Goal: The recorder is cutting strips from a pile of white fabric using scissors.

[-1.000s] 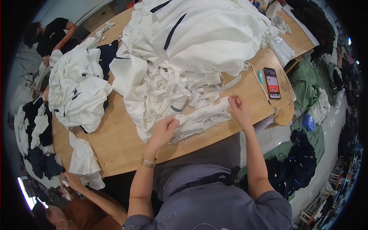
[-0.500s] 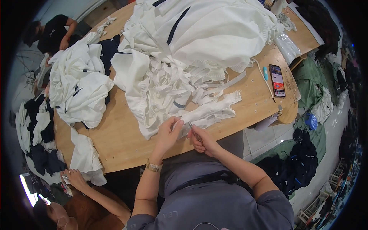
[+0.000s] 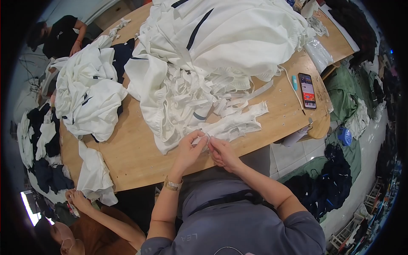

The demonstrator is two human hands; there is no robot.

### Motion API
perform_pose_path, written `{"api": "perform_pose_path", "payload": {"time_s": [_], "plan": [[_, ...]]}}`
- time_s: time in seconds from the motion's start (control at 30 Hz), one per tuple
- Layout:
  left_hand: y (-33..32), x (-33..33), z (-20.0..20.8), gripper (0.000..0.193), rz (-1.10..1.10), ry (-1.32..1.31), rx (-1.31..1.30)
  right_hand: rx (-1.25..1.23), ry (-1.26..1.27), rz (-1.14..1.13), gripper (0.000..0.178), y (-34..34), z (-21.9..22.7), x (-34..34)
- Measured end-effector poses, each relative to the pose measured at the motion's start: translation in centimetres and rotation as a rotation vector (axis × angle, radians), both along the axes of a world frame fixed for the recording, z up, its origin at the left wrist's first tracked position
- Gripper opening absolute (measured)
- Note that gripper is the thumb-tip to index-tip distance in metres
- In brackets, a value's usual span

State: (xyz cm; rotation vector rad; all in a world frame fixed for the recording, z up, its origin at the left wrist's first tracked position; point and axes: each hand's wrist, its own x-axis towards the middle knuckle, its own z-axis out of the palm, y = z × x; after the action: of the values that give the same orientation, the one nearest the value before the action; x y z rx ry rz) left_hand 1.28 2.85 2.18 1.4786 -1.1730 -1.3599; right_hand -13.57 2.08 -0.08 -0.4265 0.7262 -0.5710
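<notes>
Both my hands meet over the near edge of the wooden table (image 3: 127,170), fingertips almost touching. Between thumb and fingers, my left hand (image 3: 190,145) pinches a small white fabric piece (image 3: 207,135). My right hand (image 3: 224,154) is closed, its thumb and forefinger brought up to that piece; a slim metal tool that showed in it earlier is mostly hidden by the fingers. Just beyond lie white fabric strips (image 3: 242,122), some with frayed ends. Behind them is a large heap of white garments (image 3: 238,38) with gathered elastic edges and dark stripes.
A second white garment pile (image 3: 87,91) lies left. On the right are a phone (image 3: 307,90), a light-blue marker-like item (image 3: 294,83) and a white cord (image 3: 298,101). One co-worker (image 3: 106,229) sits near left, another (image 3: 59,36) far left. Dark cloth (image 3: 325,182) covers floor at right.
My right hand has shifted slightly left, closer to my left fingertips, and the metal tool is now mostly out of sight. The near-left co-worker's hands have drawn together.
</notes>
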Motion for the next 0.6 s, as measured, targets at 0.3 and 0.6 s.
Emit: {"api": "perform_pose_path", "payload": {"time_s": [0.3,0.6], "plan": [[0.0,0.1,-0.2,0.01,-0.066,0.094,0.031,-0.006,0.048,0.021,0.034,-0.1,0.1,-0.2],[0.0,-0.8,2.1,0.013,-0.134,-0.172,-0.101,-0.104,0.062,-0.119,0.022,-0.8,0.9,-0.7]]}}
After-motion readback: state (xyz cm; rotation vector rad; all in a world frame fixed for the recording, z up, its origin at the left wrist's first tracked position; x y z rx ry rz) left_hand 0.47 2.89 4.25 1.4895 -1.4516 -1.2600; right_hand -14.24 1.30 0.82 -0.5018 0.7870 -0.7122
